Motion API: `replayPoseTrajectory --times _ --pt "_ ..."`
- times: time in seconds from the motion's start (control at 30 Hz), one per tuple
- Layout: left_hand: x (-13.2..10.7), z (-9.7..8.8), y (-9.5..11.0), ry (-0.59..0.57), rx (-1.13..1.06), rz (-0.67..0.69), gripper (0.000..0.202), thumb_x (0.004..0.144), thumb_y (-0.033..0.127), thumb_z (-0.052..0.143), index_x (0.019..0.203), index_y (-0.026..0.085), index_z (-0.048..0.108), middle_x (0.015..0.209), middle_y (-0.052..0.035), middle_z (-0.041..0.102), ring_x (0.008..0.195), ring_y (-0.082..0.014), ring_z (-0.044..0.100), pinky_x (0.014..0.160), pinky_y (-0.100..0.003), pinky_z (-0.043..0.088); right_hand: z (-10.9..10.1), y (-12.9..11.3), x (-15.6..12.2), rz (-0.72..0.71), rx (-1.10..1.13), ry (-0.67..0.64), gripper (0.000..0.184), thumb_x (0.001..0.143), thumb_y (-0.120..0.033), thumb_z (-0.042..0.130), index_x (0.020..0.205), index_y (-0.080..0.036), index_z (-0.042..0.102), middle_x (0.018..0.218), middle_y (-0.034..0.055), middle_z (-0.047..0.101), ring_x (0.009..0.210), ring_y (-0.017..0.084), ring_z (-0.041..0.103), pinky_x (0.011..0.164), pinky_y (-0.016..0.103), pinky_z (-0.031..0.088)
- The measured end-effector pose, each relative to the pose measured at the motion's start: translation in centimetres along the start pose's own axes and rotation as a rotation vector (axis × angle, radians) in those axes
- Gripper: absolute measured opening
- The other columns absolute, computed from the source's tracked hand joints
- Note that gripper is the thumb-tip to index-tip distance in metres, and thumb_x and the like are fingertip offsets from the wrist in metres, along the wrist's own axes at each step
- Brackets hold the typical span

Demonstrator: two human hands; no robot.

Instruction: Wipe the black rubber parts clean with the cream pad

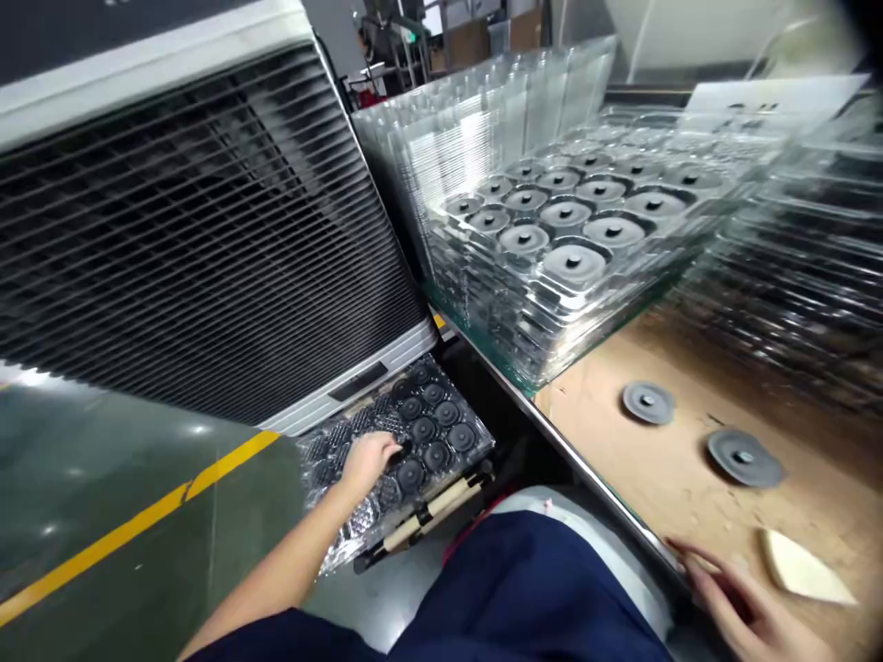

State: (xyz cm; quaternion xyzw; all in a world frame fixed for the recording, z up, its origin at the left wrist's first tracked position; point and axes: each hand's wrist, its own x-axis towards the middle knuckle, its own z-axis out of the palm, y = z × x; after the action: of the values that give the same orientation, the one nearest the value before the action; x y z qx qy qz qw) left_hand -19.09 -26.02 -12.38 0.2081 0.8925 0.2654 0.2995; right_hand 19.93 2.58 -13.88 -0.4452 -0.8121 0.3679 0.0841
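— Where is the left hand [369, 457]?

— Down by the floor, stretched out to the low tray [345, 542] that lies on a small trolley [434, 510], just in front of the big louvred unit [193, 230]. The tray's pockets hold dark discs [422, 429], one per pocket, which I judge keeps them apart and flat.

— Does it have hold of one?

— The fingers are curled downward, with the tips at a disc near the tray's middle. I cannot tell whether they have closed on it or only touch it (the hand covers the contact).

— Why so low?

— The tray sits beside the person's seat, below the bench edge, so a straight arm reaches it without standing, as far as I can judge.

— And the right hand [738, 602]?

— It rests on the near edge of the bench [662, 496] with the fingers spread loosely and holds nothing. A pale wedge-shaped piece [800, 565] lies just beside it.

— What else is up there?

— Two loose grey discs [647, 402] lie apart on the wood. Behind them stands a stack of clear trays [552, 313], the top one filled with discs.
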Motion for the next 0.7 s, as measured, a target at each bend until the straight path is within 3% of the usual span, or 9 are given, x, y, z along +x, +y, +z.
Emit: replayPoseTrajectory --times 0.07,0.17,0.3,0.4,0.5,0.57,0.63,0.7 --pt "1.1 -0.5 -3.6 0.117 0.063 -0.020 0.032 0.086 0.033 0.054 0.114 0.018 0.055 0.120 -0.0092 0.057 0.102 -0.0225 0.058 0.085 -0.045 0.050 0.1 -0.2 0.2 0.010 0.021 -0.005 0.044 0.074 -0.055 0.048 0.094 -0.023 0.072 0.089 0.0018 0.075 0.080 0.024 0.072 0.055 0.024 0.057" --pt "2.8 1.2 -7.1 0.233 0.116 -0.036 0.033 0.086 0.033 0.054 0.115 0.018 0.055 0.120 -0.0093 0.057 0.102 -0.0227 0.058 0.085 -0.045 0.050 0.5 -1.5 -0.2 0.058 -0.020 0.053 0.044 0.072 -0.056 0.047 0.090 -0.022 0.070 0.081 0.0035 0.076 0.071 0.024 0.073 0.056 0.028 0.058" --pt "3.8 4.5 -9.4 0.370 0.131 -0.066 0.033 0.086 0.033 0.054 0.115 0.018 0.054 0.120 -0.0095 0.057 0.102 -0.0229 0.058 0.085 -0.046 0.050 1.1 -2.2 -0.4 0.070 -0.083 0.085 0.045 0.076 -0.054 0.042 0.092 -0.022 0.068 0.085 0.0050 0.075 0.075 0.026 0.072 0.056 0.030 0.057" --pt "2.9 5.3 -9.7 0.444 0.109 -0.052 0.033 0.086 0.032 0.054 0.116 0.018 0.054 0.122 -0.0097 0.056 0.105 -0.0236 0.057 0.087 -0.047 0.049 1.4 -2.3 -0.1 0.069 -0.114 0.093 0.041 0.080 -0.050 0.039 0.090 -0.022 0.067 0.085 0.0059 0.076 0.075 0.026 0.072 0.056 0.030 0.056" --pt "1.9 5.4 -8.5 0.409 0.048 0.022 0.030 0.085 0.036 0.054 0.107 0.016 0.059 0.115 -0.0090 0.061 0.104 -0.0231 0.058 0.089 -0.047 0.048 1.0 -3.4 0.1 0.019 -0.126 0.051 0.038 0.083 -0.044 0.037 0.090 -0.022 0.067 0.087 0.0058 0.075 0.076 0.024 0.072 0.061 0.030 0.057" --pt "2.0 6.1 -6.4 0.317 -0.015 0.101 0.040 0.079 0.053 0.054 0.089 0.015 0.064 0.096 -0.0092 0.070 0.092 -0.0244 0.065 0.084 -0.047 0.052 0.0 -4.8 0.3 -0.045 -0.125 -0.005 0.035 0.086 -0.037 0.037 0.094 -0.021 0.067 0.090 0.0048 0.075 0.079 0.020 0.072 0.066 0.027 0.057" --pt "2.5 7.7 -3.1 0.182 -0.093 0.218 0.055 0.064 0.072 0.053 0.079 0.020 0.067 0.079 -0.0075 0.075 0.075 -0.0273 0.070 0.069 -0.041 0.058 -2.0 -6.4 0.3 -0.125 -0.129 -0.070 0.029 0.087 -0.030 0.041 0.095 -0.023 0.068 0.091 0.0015 0.075 0.082 0.016 0.071 0.072 0.023 0.055" --pt "2.8 10.1 1.3 0.044 -0.166 0.352 0.053 0.063 0.071 0.054 0.080 0.022 0.067 0.075 -0.0044 0.075 0.070 -0.0242 0.071 0.065 -0.032 0.059 -5.0 -8.0 0.1 -0.188 -0.155 -0.109 0.026 0.085 -0.022 0.046 0.094 -0.026 0.069 0.089 -0.0019 0.075 0.080 0.013 0.070 0.072 0.019 0.053"
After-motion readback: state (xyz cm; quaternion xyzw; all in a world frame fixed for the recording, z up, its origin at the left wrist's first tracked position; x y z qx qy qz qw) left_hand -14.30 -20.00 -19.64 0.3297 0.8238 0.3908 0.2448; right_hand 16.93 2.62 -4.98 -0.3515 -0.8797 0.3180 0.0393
